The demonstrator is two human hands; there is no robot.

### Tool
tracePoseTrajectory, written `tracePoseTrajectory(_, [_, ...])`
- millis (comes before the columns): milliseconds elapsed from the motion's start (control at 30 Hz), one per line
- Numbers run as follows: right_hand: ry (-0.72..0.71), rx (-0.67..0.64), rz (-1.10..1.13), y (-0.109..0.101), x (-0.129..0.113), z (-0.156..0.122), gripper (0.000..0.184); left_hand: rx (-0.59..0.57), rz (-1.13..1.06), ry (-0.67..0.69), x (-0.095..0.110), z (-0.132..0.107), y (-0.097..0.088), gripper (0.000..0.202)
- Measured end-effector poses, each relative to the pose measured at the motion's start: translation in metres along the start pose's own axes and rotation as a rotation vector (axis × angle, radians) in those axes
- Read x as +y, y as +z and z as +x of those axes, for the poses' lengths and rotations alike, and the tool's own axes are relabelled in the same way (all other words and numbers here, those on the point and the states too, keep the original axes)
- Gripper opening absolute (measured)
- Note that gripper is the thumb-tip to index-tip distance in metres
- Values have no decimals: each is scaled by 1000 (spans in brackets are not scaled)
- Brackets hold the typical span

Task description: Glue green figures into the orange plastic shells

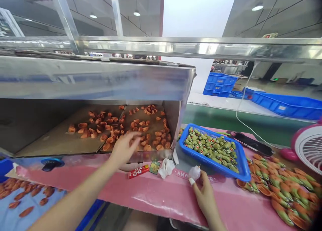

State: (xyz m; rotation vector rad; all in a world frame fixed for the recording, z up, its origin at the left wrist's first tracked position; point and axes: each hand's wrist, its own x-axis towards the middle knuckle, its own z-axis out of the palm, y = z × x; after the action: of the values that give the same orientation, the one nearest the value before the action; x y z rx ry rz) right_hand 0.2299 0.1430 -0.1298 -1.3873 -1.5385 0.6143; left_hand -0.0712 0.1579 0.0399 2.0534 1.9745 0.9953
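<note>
Orange moulded pieces (pixel 113 132) lie scattered inside a steel-walled bin (pixel 95 78) beyond the far edge of the pink-covered table (pixel 156 199); left hand (pixel 125 147), fingers spread open and empty, reaches over them, while right hand (pixel 205 195) pinches a white wad (pixel 194 173).

Got my left arm (pixel 72 194) stretched way out, left hand (pixel 125 147) spread wide open, while my right hand (pixel 206 199) sits lower and nearer me, curled up.
</note>
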Motion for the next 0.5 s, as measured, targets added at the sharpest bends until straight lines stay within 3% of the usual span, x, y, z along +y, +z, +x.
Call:
tracePoseTrajectory(133, [17,43,-68,0,2,-4,44,-3,131,-44,-16,96,21,25])
tracePoseTrajectory(233, [33,58,-173,1,-1,-4,41,-16,177,-77,-17,135,45,27])
tracePoseTrajectory(367, [29,56,-110,2,-6,-3,32,-9,125,-89,-15,145,63,27])
tracePoseTrajectory(500, [5,84,51,2,-10,-3,33,6,-69,-20,-7,133,56,22])
